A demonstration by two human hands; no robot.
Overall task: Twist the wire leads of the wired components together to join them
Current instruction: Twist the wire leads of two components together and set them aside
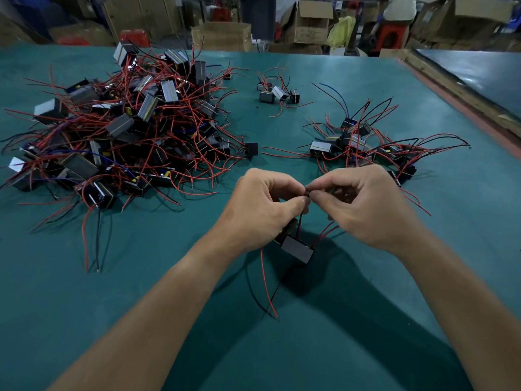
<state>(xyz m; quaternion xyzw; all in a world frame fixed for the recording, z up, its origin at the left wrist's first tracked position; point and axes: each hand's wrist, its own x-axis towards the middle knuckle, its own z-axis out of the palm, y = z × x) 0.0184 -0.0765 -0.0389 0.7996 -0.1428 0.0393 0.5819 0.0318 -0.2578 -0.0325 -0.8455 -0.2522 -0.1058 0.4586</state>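
Most of big pile (121, 131) looks undone; my left hand (262, 198) & right hand (363, 204) fingers pinch one pair's leads (307, 193).

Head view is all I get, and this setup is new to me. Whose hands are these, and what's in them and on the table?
No machine here: one camera sits on a person's head, looking forward and down, so the arms entering from the bottom are the wearer's own. The left hand and right hand meet fingertip to fingertip, both pinching the wire leads between them. Those leads run down to the components, small dark blocks below the hands. On the green table lie a big pile of such blocks with red and black wires at left, a smaller pile at right, and a small cluster farther back. Cardboard boxes stand beyond the table.
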